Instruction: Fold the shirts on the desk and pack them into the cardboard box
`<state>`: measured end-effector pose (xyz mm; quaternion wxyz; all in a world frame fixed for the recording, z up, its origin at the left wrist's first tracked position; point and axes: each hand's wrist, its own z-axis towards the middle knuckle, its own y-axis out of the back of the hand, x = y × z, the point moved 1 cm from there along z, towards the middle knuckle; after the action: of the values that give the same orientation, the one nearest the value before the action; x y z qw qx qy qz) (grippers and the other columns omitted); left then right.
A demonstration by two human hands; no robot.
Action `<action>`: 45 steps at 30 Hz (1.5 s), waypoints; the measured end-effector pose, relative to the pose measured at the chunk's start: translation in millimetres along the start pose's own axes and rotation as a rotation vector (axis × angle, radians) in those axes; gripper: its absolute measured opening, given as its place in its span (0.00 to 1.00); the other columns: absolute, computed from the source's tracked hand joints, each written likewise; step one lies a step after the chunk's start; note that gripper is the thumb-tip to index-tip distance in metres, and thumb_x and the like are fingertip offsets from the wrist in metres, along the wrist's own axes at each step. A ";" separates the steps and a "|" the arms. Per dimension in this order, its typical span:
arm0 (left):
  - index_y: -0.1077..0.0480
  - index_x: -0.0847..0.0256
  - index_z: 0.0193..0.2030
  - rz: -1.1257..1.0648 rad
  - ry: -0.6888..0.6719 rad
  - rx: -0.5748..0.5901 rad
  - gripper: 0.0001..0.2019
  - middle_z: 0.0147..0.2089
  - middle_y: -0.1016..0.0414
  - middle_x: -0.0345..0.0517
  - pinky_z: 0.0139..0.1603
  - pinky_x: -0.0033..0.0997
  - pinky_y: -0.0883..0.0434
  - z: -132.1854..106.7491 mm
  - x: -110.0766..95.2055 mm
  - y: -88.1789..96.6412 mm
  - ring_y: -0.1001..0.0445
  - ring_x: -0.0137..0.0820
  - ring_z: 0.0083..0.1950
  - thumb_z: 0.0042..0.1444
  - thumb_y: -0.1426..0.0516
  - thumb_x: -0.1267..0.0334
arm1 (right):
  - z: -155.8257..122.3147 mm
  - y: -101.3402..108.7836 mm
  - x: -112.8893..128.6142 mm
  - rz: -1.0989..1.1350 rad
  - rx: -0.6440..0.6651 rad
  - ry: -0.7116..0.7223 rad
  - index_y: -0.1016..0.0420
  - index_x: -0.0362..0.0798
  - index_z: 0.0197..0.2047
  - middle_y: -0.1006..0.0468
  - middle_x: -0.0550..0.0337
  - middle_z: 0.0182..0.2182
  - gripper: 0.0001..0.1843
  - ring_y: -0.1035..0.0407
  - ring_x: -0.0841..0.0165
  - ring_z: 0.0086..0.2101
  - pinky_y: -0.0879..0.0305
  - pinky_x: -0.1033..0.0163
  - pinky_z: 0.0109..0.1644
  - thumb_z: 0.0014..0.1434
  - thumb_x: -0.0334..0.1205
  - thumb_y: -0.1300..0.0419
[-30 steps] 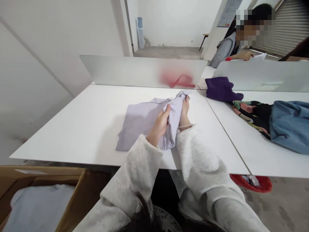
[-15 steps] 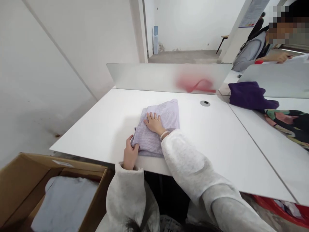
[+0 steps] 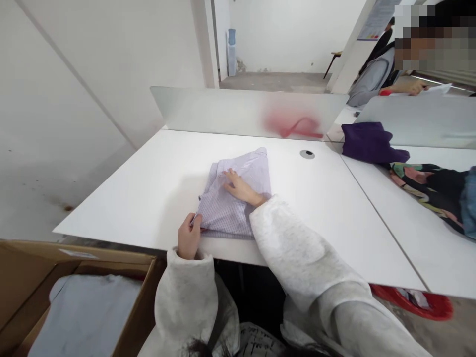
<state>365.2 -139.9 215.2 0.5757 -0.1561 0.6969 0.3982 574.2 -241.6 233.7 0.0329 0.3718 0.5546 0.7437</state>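
A folded, finely striped lilac shirt [image 3: 226, 213] lies on the white table [image 3: 312, 228] in front of me. At its near left corner, my left hand [image 3: 189, 235] pinches the edge of the cloth between thumb and fingers. My right hand [image 3: 240, 188] rests over the upper middle of the shirt, fingers stretched out and palm down. Part of the shirt's right side is hidden under my right hand and grey sleeve.
An open cardboard box [image 3: 148, 292] with pale folded cloth [image 3: 85, 312] stands at lower left. Purple cloth [image 3: 368, 143] and a patterned garment [image 3: 427, 183] lie on the right. A frosted divider [image 3: 215, 111] borders the table's back. Behind it, a person [image 3: 375, 74] holds white paper.
My left hand has lifted the near left edge of the shirt slightly. My right hand has shifted a little over the cloth. The whole view has turned slightly right.
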 end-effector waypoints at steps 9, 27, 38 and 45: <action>0.39 0.57 0.24 -0.058 0.064 0.087 0.15 0.25 0.37 0.38 0.32 0.28 0.31 1.2 10.8 8.6 0.33 0.32 0.31 0.50 0.48 0.48 | -60.9 22.9 -41.6 -0.415 -0.129 -0.128 0.47 0.45 0.69 0.55 0.44 0.69 0.31 0.64 0.48 0.67 0.63 0.35 0.65 0.67 0.51 0.58; 0.34 0.62 0.54 0.571 -0.385 -0.051 0.25 0.57 0.33 0.60 0.57 0.52 0.33 -29.3 -9.8 35.9 0.32 0.48 0.57 0.53 0.45 0.49 | -75.1 21.4 -38.9 -0.363 -0.069 0.045 0.45 0.49 0.68 0.53 0.49 0.69 0.35 0.66 0.51 0.67 0.65 0.38 0.67 0.65 0.60 0.57; 0.37 0.68 0.62 0.844 -0.655 0.118 0.23 0.67 0.40 0.57 0.66 0.61 0.47 -52.0 -43.6 -114.5 0.47 0.52 0.69 0.64 0.55 0.62 | -87.1 27.2 -46.8 -0.298 0.168 0.420 0.49 0.50 0.69 0.49 0.56 0.68 0.26 0.60 0.65 0.67 0.68 0.45 0.69 0.70 0.43 0.62; 0.39 0.67 0.64 0.892 -0.699 0.138 0.26 0.68 0.43 0.55 0.67 0.59 0.47 -55.5 -38.6 -105.0 0.49 0.51 0.70 0.63 0.52 0.57 | -43.6 37.0 -81.3 -0.321 0.159 0.487 0.46 0.50 0.68 0.48 0.54 0.67 0.27 0.60 0.64 0.67 0.66 0.47 0.69 0.69 0.47 0.58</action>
<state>409.7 -256.5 212.7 0.5569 0.3321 0.4879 0.5844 620.6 -328.2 218.4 -0.0133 0.0913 0.6544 0.7505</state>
